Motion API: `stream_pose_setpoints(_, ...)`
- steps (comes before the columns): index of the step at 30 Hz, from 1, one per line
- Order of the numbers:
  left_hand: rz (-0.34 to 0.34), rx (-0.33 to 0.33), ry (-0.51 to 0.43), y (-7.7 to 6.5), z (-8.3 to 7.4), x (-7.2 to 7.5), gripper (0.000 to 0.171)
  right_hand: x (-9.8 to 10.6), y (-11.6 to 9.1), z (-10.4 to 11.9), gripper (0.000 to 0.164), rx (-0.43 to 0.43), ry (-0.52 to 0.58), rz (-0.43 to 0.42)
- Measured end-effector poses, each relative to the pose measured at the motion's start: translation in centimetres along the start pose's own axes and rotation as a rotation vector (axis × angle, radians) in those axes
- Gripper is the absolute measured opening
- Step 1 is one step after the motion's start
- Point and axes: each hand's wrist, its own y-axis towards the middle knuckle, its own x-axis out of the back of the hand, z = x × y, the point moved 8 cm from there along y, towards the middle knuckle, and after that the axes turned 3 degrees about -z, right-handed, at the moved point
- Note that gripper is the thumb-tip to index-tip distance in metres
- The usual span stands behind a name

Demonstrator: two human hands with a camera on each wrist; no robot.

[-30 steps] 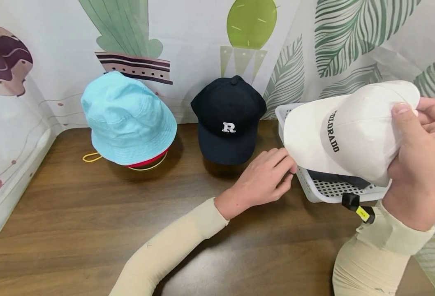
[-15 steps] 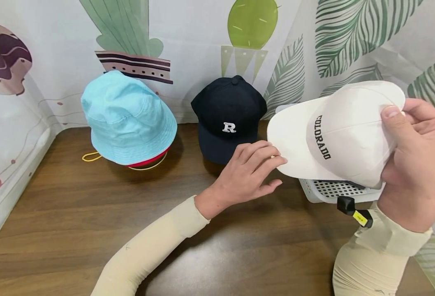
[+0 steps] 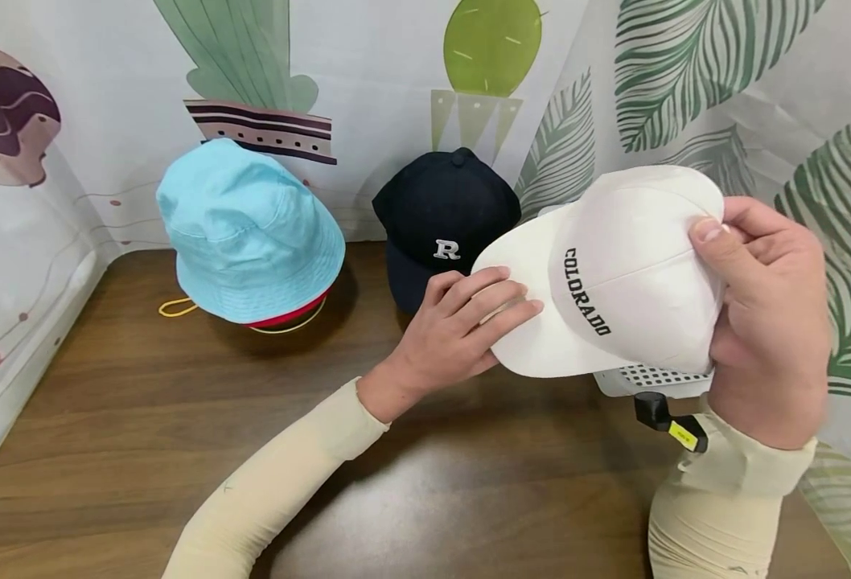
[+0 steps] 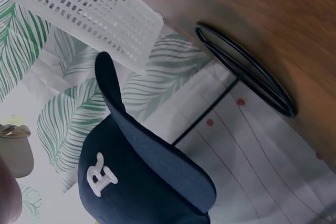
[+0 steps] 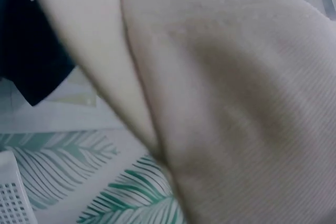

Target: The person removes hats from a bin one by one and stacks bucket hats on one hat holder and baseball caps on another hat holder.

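**One white cap (image 3: pixel 643 281) held between two hands, two other hats beyond**

Head view: three pieces of headwear show. The white cap, lettered COLORADO, is in front of the one white basket (image 3: pixel 617 383) and hides most of it; its visor points left and overlaps the lower edge of one dark cap (image 3: pixel 443 197) bearing a single white R. To the left, apart from both, is one light-blue bucket hat (image 3: pixel 244 229), with a red edge under its brim and one yellow loop (image 3: pixel 168 314) beside it. The right hand (image 3: pixel 769 322) has a closed grip on the rear of the white cap, thumb pressed on the outside and fingers behind. The left hand (image 3: pixel 447 334) has a narrow grip on the visor: fingers nearly straight across the top, thumb running out of sight beneath. Two pale sleeves (image 3: pixel 273 482) reach across the brown wooden tabletop (image 3: pixel 143 434). One black device (image 3: pixel 651 412) with a yellow label sits at the right wrist.

Left wrist view: the dark cap appears at a steep tilt, on one black stand (image 4: pixel 206 112) with a ring-shaped base. The basket's perforated wall is near it. The grip cannot be told here.

Right wrist view: a blurred pale surface fills most of the view; what it is cannot be told, nor the grip. Part of the dark cap shows upper left, one basket corner lower left.
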Motion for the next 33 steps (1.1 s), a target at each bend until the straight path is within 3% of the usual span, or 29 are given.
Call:
stream_pose_setpoints(5,-0.059,-0.035,-0.026,-0.2,0.2,0.7,0.045,-1.3,-0.4,-0.7,0.012,-0.02,-0.019,0.075)
stream_pose_setpoints(12,-0.091,-0.092,-0.067,-0.2,-0.1,2.0,0.047,-2.9,-1.0,-2.1,0.013,-0.086,-0.048,0.149)
stream_pose_setpoints(20,-0.126,-0.164,-0.042,0.0,-0.7,3.5,0.044,-3.6,-1.3,-2.8,0.013,-0.131,-0.067,0.174)
stream_pose_setpoints(26,-0.114,-0.217,-0.025,-0.2,-0.9,3.7,0.047,-4.1,-1.5,-3.1,0.014,-0.151,-0.075,0.194)
stream_pose_setpoints(33,-0.105,-0.257,-0.061,-0.4,-1.0,4.0,0.047,-4.1,-1.9,-3.2,0.012,-0.163,-0.157,0.158)
